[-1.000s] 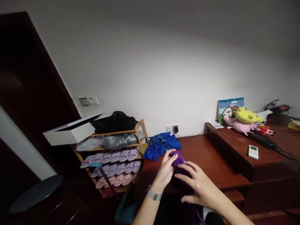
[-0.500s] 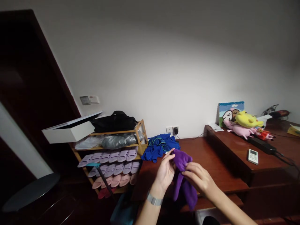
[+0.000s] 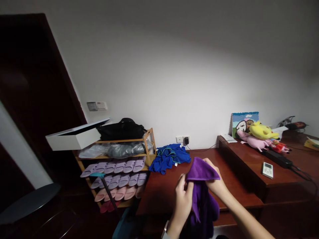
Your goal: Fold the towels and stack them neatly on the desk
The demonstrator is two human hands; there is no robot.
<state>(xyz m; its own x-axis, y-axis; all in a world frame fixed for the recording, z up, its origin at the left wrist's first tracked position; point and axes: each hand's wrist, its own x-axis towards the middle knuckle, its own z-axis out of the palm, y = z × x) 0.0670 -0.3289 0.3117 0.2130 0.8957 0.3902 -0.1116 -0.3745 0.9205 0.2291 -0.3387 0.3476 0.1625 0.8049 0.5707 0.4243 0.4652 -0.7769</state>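
Note:
A purple cloth (image 3: pixel 202 170) with a stitched edge hangs between my hands, over the front of the brown table (image 3: pixel 159 192). My left hand (image 3: pixel 183 196) pinches its left edge between thumb and fingers. Behind the upper right part of the cloth is my right hand (image 3: pixel 214 177), gripping it, with some of its fingers hidden by the fabric. The lower part of the cloth dangles in loose folds below both hands. Beyond them, a crumpled blue garment (image 3: pixel 171 157) with a green trim lies at the table's back left.
Left of the table stands a wooden shoe rack (image 3: pixel 149 146) with several slippers, a black bag (image 3: pixel 122 129) and a white box (image 3: pixel 74 139) on top. The raised desk at right holds a white remote (image 3: pixel 267 170), plush toys (image 3: pixel 263 131) and a black power strip (image 3: pixel 277 158).
The purple cloth has been turned and spread, so its stitched edge now shows. My right hand has moved up behind it, and my left hand has shifted lower and slightly right.

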